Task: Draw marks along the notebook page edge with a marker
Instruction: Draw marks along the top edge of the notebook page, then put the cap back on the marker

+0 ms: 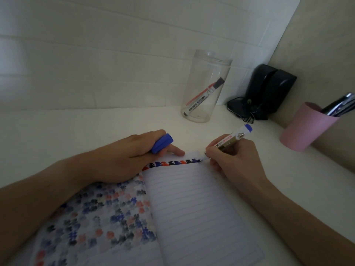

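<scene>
An open lined notebook [196, 208] lies on the white desk. Its left page is covered with faded blue, red and black blotches. A row of blue, red and black marks [172, 163] runs along the top edge of the right page. My right hand [228, 160] grips a blue marker [233, 138] with its tip down at the page's top right corner. My left hand [134, 156] rests on the notebook's top left, fingers pressing the page edge, and holds the blue marker cap [162, 143].
A clear jar [206, 87] with a red-banded marker [204, 96] inside stands behind the notebook. A black device with cables [267, 91] sits in the corner. A pink cup [305, 126] holding pens stands at the right. A white wall runs behind.
</scene>
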Tool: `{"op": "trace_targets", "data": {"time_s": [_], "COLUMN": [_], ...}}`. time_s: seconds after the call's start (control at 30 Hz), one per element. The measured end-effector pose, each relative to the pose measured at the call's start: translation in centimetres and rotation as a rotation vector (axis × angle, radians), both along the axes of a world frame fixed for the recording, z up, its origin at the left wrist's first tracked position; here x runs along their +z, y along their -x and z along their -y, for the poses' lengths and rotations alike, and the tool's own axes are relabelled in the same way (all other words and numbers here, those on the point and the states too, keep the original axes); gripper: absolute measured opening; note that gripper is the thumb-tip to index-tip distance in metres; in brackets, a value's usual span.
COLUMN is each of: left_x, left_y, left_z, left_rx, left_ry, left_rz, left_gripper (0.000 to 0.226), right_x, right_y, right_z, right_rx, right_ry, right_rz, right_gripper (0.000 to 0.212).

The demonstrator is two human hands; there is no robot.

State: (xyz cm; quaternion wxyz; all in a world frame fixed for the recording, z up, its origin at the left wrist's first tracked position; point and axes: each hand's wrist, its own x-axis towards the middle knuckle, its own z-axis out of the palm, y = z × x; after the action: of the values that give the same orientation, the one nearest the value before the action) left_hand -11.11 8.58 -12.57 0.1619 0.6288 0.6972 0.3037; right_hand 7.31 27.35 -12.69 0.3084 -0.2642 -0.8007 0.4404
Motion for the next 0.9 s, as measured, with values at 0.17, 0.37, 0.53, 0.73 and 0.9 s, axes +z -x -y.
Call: {"op": "trace_targets", "data": {"time_s": [0.17, 0.37, 0.53, 0.73, 0.9], "left_x": [0.1, 0.1, 0.3, 1.6, 2.0], "left_y": [-0.1, 0.0, -0.4, -1.3, -2.0], "left_z": [0.1, 0.1, 0.4, 1.6, 2.5], "left_rx": [-0.017, -0.014, 0.053, 0.188, 0.312], "left_ry": [-0.004, 0.008, -0.021, -0.159, -0.251], "left_rz": [0.014, 0.038, 0.160, 0.145, -0.155], "left_gripper": [0.034, 0.028, 0.023, 0.052, 0.045], "right_x": [0.3, 0.8, 3.1, 4.9, 2.2], "right_y": [-0.2, -0.5, -0.8, -1.6, -3.1], "right_z": [-0.3, -0.1, 1.4, 4.7, 6.1], "right_rx": [0.047, 0.062, 0.096, 0.143, 0.119], "right_ry": [0.203, 0.300, 0.392, 0.575, 0.675], "right_rz": [-0.176, -0.240, -0.385, -0.465, -0.486], "right_gripper": [0.004, 0.007, 0.013, 0.017, 0.021]}}
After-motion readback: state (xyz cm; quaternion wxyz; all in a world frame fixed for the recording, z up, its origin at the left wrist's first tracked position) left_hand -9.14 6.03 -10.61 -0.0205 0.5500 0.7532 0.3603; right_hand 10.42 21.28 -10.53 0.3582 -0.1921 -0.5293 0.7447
